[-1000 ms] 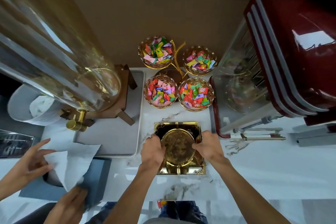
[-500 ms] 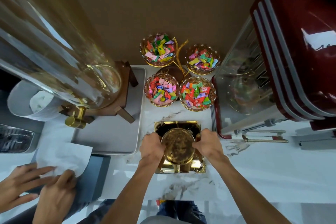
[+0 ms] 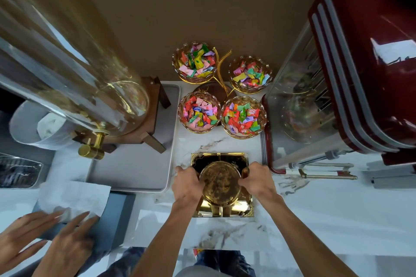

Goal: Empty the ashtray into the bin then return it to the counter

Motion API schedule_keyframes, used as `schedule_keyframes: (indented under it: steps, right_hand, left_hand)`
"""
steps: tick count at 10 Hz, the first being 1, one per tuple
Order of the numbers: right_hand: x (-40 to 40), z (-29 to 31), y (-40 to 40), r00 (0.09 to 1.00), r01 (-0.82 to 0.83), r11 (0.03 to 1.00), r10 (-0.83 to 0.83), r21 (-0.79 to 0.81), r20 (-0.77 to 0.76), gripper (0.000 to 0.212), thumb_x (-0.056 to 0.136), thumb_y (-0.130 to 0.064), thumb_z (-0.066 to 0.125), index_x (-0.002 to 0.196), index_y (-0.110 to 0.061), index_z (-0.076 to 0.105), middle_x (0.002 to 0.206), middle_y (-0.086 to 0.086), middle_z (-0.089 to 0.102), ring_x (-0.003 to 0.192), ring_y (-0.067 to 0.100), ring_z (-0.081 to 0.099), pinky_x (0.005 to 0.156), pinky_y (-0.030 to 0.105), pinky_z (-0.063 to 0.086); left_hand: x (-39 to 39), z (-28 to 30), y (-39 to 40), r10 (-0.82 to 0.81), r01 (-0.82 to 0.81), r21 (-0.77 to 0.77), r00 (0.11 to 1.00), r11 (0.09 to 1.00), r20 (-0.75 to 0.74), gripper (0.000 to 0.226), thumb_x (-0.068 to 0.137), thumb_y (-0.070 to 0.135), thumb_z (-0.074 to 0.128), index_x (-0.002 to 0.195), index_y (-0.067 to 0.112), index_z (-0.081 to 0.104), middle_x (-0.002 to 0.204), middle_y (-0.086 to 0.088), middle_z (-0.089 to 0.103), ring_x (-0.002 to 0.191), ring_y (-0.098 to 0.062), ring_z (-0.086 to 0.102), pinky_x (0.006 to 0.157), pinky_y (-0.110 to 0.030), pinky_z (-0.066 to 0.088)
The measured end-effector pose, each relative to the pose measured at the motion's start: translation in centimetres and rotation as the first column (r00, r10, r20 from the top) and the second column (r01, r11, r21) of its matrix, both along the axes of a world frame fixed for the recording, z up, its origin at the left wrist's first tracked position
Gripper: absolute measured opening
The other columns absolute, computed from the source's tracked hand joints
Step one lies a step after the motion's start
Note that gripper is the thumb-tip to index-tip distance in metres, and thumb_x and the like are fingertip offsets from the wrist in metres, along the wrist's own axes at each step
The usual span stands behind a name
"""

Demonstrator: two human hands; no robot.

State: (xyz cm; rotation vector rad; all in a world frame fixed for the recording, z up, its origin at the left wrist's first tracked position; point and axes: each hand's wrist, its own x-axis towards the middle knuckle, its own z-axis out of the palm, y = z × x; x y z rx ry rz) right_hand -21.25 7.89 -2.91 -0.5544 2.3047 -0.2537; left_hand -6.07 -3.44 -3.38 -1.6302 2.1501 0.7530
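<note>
White marble tabletop [image 3: 326,213]; one gold ashtray [image 3: 221,183] at near centre, left hand [image 3: 188,184] and right hand [image 3: 256,181] fingers grasping its sides; four candy bowls [image 3: 199,114] just beyond; another person's two hands [image 3: 56,240] at near left.

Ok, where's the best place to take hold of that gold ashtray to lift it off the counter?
Take the ashtray by its round bowl, one hand on each side, coming from above. The left hand and right hand already sit on the bowl's opposite edges. The square base lies flat on the counter, leaving little to get under, so the raised bowl is probably the surer grip.
</note>
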Motion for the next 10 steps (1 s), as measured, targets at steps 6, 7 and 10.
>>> schedule_keyframes:
  steps: [6, 7, 10]
  right_hand:
    - [0.2, -2.8, 3.1, 0.998, -0.061, 0.987, 0.065, -0.147, 0.021, 0.05, 0.093, -0.041, 0.074, 0.123, -0.006, 0.058, 0.109, 0.015, 0.07, 0.103, 0.032, 0.068, 0.081, 0.035, 0.052]
    - [1.4, -3.2, 4.2, 0.999, -0.052, 0.984, 0.054, -0.171, 0.003, 0.064, 0.099, -0.045, 0.062, 0.148, -0.009, 0.042, 0.136, 0.016, 0.057, 0.127, 0.033, 0.056, 0.103, 0.042, 0.05]
    - [4.4, -3.4, 7.1, 0.904, -0.335, 0.884, 0.204, -0.327, -0.375, 0.063, 0.102, -0.042, 0.056, 0.156, -0.015, 0.042, 0.158, 0.015, 0.045, 0.144, 0.033, 0.043, 0.117, 0.051, 0.043]
  left_hand:
    - [1.4, -1.0, 0.4, -0.068, 0.069, 0.007, 0.996, 0.998, -0.062, 0.033, 0.099, 0.036, 0.06, 0.123, 0.013, 0.058, 0.118, -0.011, 0.063, 0.105, -0.031, 0.067, 0.089, -0.043, 0.058]
    - [2.3, -1.5, 0.7, -0.035, 0.042, 0.058, 0.992, 0.997, -0.124, 0.043, 0.099, 0.042, 0.06, 0.13, 0.014, 0.051, 0.121, -0.012, 0.058, 0.107, -0.031, 0.066, 0.092, -0.045, 0.056]
    - [4.5, -0.9, 4.1, -0.315, 0.219, -0.327, 0.907, 0.92, -0.28, 0.052, 0.104, 0.038, 0.049, 0.152, 0.017, 0.044, 0.148, -0.008, 0.049, 0.133, -0.026, 0.054, 0.103, -0.04, 0.056]
